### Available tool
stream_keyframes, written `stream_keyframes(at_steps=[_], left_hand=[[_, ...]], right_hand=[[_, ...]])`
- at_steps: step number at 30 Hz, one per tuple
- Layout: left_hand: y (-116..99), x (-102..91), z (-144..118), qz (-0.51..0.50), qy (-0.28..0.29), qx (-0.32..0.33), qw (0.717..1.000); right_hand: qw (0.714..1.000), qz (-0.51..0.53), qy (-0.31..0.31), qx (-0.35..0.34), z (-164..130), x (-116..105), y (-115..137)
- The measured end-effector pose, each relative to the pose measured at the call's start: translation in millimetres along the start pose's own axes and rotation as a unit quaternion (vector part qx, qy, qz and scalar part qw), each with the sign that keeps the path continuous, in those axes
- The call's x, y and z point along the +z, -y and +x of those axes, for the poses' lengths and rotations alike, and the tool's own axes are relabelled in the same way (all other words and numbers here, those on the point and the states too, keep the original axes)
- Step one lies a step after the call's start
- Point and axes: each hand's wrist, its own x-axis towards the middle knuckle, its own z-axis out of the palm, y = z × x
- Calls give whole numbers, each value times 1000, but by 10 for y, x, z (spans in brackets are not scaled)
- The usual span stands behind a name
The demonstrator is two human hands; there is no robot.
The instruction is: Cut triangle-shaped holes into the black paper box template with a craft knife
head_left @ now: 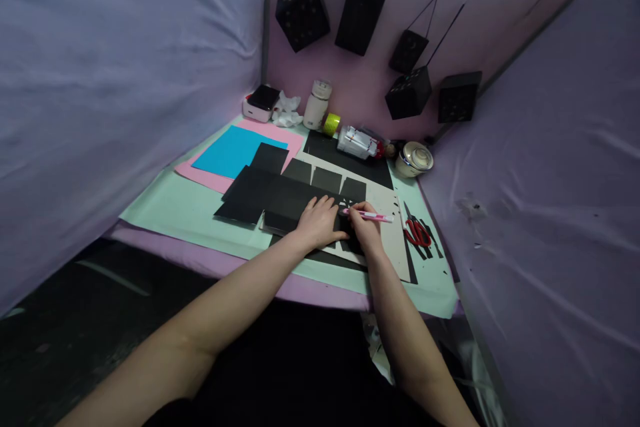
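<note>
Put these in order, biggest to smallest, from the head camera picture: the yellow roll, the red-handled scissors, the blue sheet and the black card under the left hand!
Largest to smallest as they look:
Black card
Blue sheet
Red-handled scissors
Yellow roll

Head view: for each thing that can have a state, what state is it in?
Black card: unfolded, flaps spread
Left hand: spread on the card
Right hand: closed around pen-shaped tool
Red-handled scissors: lying flat, blade gap unclear
White bottle: upright, capped
Black boxes: hanging
Tissue: crumpled
Blue sheet: flat, partly covered
</note>
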Motion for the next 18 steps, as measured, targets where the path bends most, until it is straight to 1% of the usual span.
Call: stream_keyframes(at_steps=[3,7,11,15,18], left_hand=[[-1,-11,-1,-3,1,1,1000],[-8,-24,1,-4,3,0,1000],[-8,-22,4,0,4,-2,1000],[-9,-25,-1,3,7,-2,1000],[-13,-32,-2,5,10,-5,1000]], right_hand=[[1000,-5,3,4,8,-24,86],[996,-69,-25,-45,19,-35,181],[996,-72,-14,-43,22,-1,106],[996,-66,-39,-51,14,6,20],[995,-74,-39,-61,1,-5,15]])
